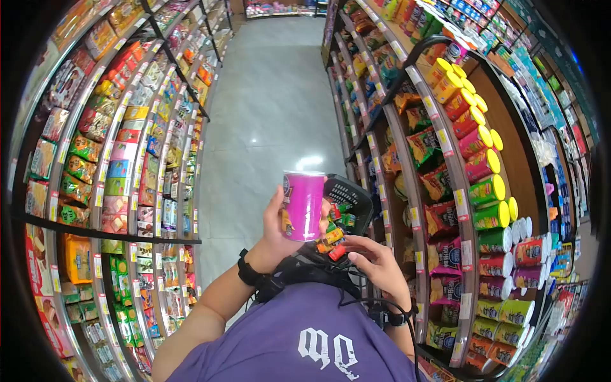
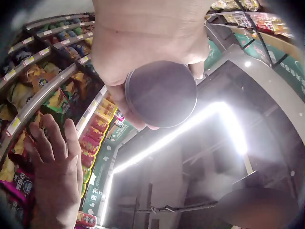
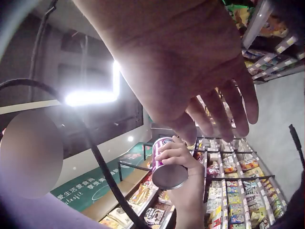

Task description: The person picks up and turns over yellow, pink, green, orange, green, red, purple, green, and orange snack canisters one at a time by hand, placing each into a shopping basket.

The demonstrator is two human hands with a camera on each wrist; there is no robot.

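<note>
My left hand (image 1: 272, 224) grips a magenta chip canister (image 1: 307, 207) upright in front of my chest. Its fingers wrap round the side, and in the left wrist view the round grey base (image 2: 161, 94) faces the camera. My right hand (image 1: 382, 266) is apart from the canister, lower and to the right, with fingers loosely extended and nothing in them. Beneath both hands is a dark shopping basket (image 1: 361, 202) holding several small green, orange and red packs (image 1: 331, 239), partly hidden by the canister and left hand.
Snack shelves (image 1: 89, 137) line the left side of the aisle. On the right, a rack carries chip bags (image 1: 439, 219) and rows of chip canisters (image 1: 482, 164) with yellow lids. A grey tiled floor (image 1: 261, 95) runs ahead between them. Black cables (image 1: 415, 331) hang near my right wrist.
</note>
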